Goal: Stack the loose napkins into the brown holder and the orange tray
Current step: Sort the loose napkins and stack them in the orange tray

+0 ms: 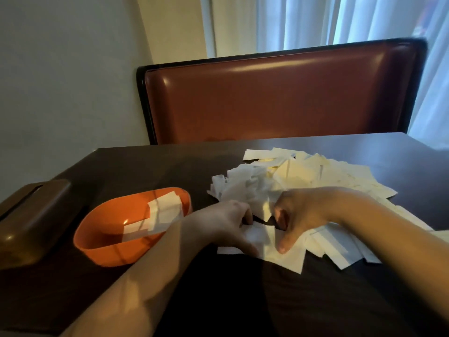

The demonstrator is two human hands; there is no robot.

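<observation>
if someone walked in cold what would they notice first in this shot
Most likely the big heap of loose white napkins spread over the right half of the dark table, with both hands, left hand and right hand, working at its near edge on one napkin. Next comes the bright orange tray to the left, already holding a few napkins, with the brown holder at the far left edge.

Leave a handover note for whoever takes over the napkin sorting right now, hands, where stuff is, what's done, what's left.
Left hand and right hand: both at the near edge of the loose napkin pile, fingers curled on a napkin.
Orange tray: left of the pile, a few napkins inside.
Brown holder: far left; contents not visible.
Done: tray started.
Left: most of the pile.
</observation>
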